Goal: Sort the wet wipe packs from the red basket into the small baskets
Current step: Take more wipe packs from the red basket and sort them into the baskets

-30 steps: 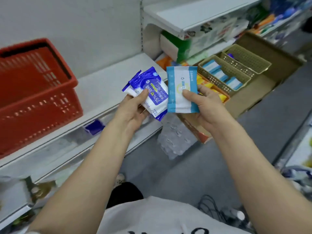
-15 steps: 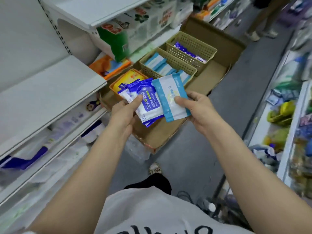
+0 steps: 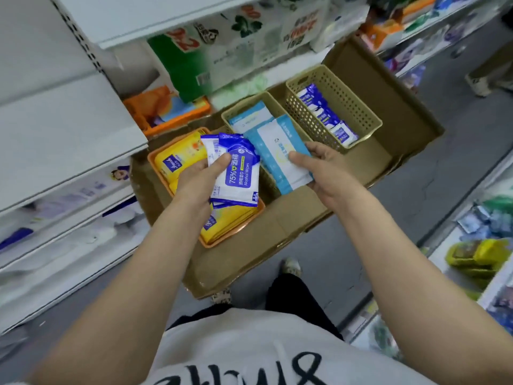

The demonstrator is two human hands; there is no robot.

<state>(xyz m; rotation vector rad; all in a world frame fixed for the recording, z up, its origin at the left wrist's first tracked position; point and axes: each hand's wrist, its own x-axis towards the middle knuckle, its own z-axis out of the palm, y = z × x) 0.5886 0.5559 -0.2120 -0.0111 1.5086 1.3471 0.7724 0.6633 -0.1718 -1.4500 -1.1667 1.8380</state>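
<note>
three small baskets sit in one cardboard tray (image 3: 302, 218): one orange basket (image 3: 155, 168) and two beige perforated baskets, the middle basket (image 3: 230, 118) and the far basket (image 3: 349, 95). two hands are in view, the left hand (image 3: 200, 180) and the right hand (image 3: 324, 165). the left hand holds at least two dark blue alcohol wipe packs (image 3: 238, 173); the exact number in that fan is unclear. the right hand holds one light blue wipe pack (image 3: 280, 154). the far basket holds about four blue-and-white packs (image 3: 322, 112), the middle basket at least two light blue packs (image 3: 252, 115), and the orange basket several yellow packs (image 3: 177, 159), too stacked to count.
</note>
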